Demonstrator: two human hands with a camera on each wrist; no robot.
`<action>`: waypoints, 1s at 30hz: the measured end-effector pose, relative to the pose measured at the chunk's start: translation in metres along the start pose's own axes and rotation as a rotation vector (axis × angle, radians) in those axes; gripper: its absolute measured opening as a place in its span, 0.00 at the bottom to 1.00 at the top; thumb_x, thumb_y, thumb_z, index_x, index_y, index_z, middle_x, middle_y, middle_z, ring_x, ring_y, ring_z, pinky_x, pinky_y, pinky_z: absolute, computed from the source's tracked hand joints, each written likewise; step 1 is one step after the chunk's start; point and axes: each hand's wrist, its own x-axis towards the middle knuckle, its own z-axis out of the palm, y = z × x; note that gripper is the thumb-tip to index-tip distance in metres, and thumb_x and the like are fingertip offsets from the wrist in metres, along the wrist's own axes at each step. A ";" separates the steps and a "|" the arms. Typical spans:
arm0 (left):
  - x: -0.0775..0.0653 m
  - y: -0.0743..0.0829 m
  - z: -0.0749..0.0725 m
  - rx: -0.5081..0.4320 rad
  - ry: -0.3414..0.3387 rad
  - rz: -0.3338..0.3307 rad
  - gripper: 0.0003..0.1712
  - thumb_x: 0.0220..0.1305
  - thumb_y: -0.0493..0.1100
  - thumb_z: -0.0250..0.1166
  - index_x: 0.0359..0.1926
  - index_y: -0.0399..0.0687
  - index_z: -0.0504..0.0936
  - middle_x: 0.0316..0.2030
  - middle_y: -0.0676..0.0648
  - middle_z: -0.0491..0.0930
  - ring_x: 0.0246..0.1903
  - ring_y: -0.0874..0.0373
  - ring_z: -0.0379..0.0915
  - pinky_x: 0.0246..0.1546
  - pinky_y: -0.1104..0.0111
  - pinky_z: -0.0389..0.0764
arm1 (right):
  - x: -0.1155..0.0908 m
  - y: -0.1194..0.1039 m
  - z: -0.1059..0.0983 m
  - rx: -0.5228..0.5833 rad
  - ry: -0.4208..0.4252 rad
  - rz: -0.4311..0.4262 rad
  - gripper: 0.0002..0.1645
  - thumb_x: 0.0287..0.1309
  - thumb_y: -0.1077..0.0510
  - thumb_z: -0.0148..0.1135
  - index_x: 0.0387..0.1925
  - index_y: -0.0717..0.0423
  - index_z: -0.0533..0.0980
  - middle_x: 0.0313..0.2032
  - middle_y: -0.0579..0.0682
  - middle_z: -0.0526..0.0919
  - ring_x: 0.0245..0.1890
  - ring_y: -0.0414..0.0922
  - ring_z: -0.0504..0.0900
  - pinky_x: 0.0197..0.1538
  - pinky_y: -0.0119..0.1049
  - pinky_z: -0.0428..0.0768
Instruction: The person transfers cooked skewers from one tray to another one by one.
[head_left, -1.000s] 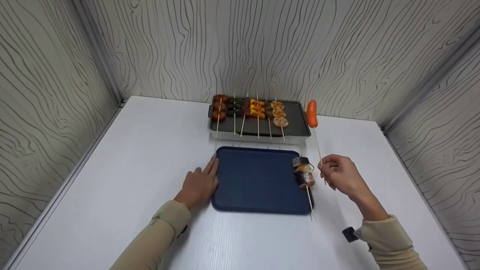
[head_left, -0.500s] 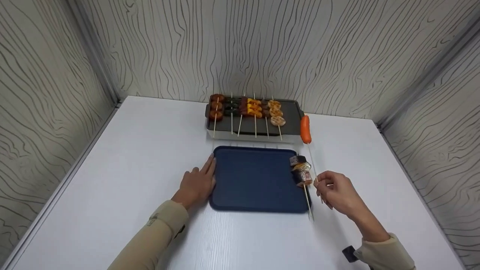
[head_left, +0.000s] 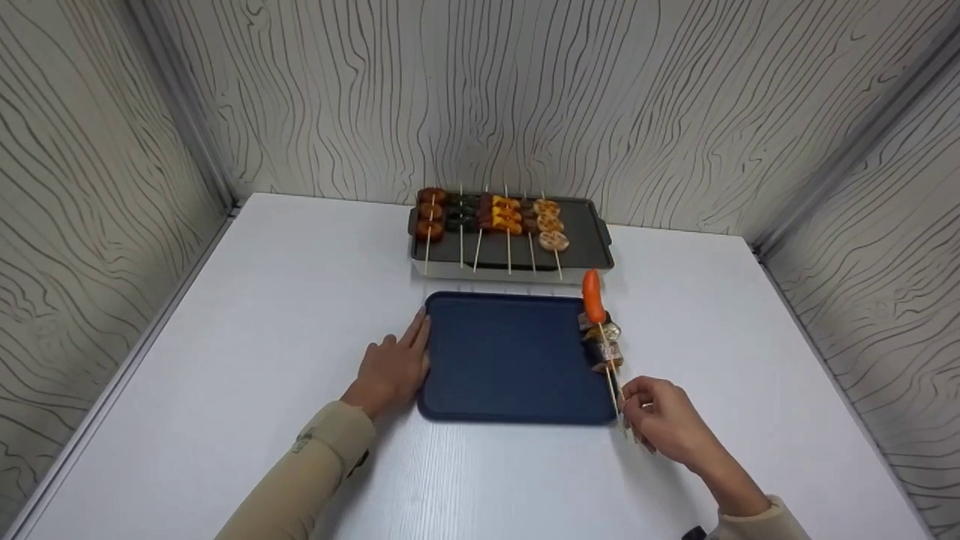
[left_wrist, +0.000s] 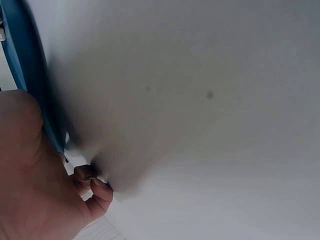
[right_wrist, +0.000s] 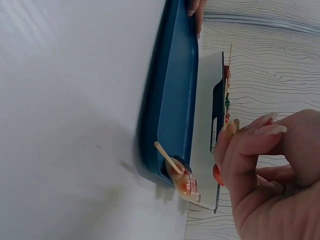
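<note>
My right hand (head_left: 666, 421) pinches the lower stick of a skewered orange-red sausage (head_left: 592, 295) near the navy tray's (head_left: 510, 360) right front corner. The sausage points away from me and overlaps a skewer of dark-wrapped, shiny chunks (head_left: 604, 352) lying along the tray's right edge. In the right wrist view, my thumb and fingers (right_wrist: 250, 142) close on the stick, and the sausage is mostly hidden behind them. My left hand (head_left: 390, 371) rests at the tray's left edge, its forefinger stretched along the rim. The left wrist view shows that hand (left_wrist: 35, 185) beside the tray wall (left_wrist: 25, 55).
Behind the tray stands a dark grill plate (head_left: 581, 232) on a pale base. Several skewers lie across its left and middle, including lotus root slices (head_left: 553, 240) and yellow pieces (head_left: 507, 215). Wood-patterned panels (head_left: 480, 90) enclose the white table (head_left: 315, 277) at the back and sides.
My right hand has moved toward me and slightly left, bringing the sausage skewer from beside the grill to over the tray's right edge. The left hand stays at the tray.
</note>
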 end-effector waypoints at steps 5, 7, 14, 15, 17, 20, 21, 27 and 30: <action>0.000 0.000 0.000 -0.003 0.012 0.002 0.35 0.82 0.51 0.43 0.82 0.45 0.50 0.82 0.48 0.44 0.46 0.45 0.73 0.42 0.52 0.77 | 0.000 0.009 0.008 0.010 -0.029 0.016 0.08 0.64 0.71 0.51 0.42 0.72 0.75 0.26 0.54 0.80 0.15 0.39 0.73 0.17 0.30 0.72; 0.000 0.000 0.000 -0.006 0.015 0.002 0.35 0.82 0.51 0.43 0.82 0.44 0.50 0.82 0.48 0.44 0.46 0.44 0.73 0.42 0.52 0.77 | 0.000 0.011 0.011 0.004 -0.037 0.017 0.08 0.64 0.71 0.51 0.41 0.72 0.75 0.25 0.54 0.80 0.15 0.39 0.73 0.17 0.30 0.72; -0.001 0.001 -0.001 -0.004 0.026 -0.003 0.35 0.82 0.50 0.45 0.81 0.44 0.51 0.82 0.49 0.46 0.46 0.44 0.74 0.41 0.51 0.77 | 0.002 0.016 0.020 -0.007 -0.047 0.032 0.08 0.63 0.71 0.50 0.39 0.68 0.75 0.24 0.52 0.80 0.16 0.41 0.74 0.17 0.32 0.74; -0.002 0.001 -0.001 -0.004 0.026 -0.005 0.35 0.82 0.50 0.45 0.81 0.44 0.51 0.82 0.49 0.46 0.46 0.44 0.74 0.41 0.51 0.77 | 0.002 0.016 0.021 -0.007 -0.047 0.036 0.08 0.63 0.71 0.50 0.39 0.68 0.75 0.24 0.52 0.80 0.16 0.41 0.74 0.17 0.33 0.74; -0.002 0.001 -0.002 -0.006 0.028 -0.005 0.35 0.82 0.50 0.45 0.81 0.44 0.51 0.82 0.49 0.46 0.45 0.44 0.74 0.41 0.52 0.76 | 0.002 0.016 0.023 -0.012 -0.043 0.049 0.08 0.63 0.71 0.50 0.39 0.67 0.75 0.24 0.51 0.79 0.16 0.41 0.74 0.17 0.33 0.74; -0.002 0.001 -0.001 -0.013 0.025 -0.005 0.35 0.82 0.50 0.45 0.81 0.44 0.51 0.82 0.49 0.45 0.44 0.44 0.73 0.40 0.52 0.76 | 0.003 0.015 0.026 -0.013 -0.035 0.076 0.08 0.64 0.71 0.50 0.39 0.67 0.76 0.24 0.52 0.79 0.16 0.41 0.74 0.17 0.32 0.74; -0.002 0.000 -0.001 -0.016 0.024 -0.005 0.35 0.82 0.50 0.45 0.82 0.44 0.51 0.82 0.49 0.45 0.44 0.44 0.73 0.40 0.52 0.76 | 0.003 0.015 0.027 -0.015 -0.032 0.082 0.08 0.64 0.71 0.50 0.39 0.67 0.76 0.24 0.52 0.79 0.16 0.41 0.75 0.17 0.32 0.74; -0.002 0.000 -0.002 -0.025 0.021 -0.003 0.35 0.82 0.50 0.45 0.82 0.44 0.50 0.82 0.49 0.45 0.44 0.44 0.73 0.40 0.52 0.76 | 0.005 0.014 0.034 -0.024 -0.032 0.104 0.07 0.64 0.70 0.52 0.39 0.67 0.76 0.23 0.51 0.79 0.14 0.40 0.74 0.17 0.32 0.73; -0.002 0.000 -0.003 -0.028 0.016 -0.002 0.35 0.82 0.50 0.44 0.82 0.44 0.50 0.82 0.49 0.44 0.44 0.44 0.73 0.40 0.52 0.75 | 0.006 0.014 0.036 -0.023 -0.030 0.100 0.07 0.64 0.71 0.52 0.39 0.67 0.76 0.22 0.51 0.79 0.14 0.40 0.74 0.17 0.33 0.73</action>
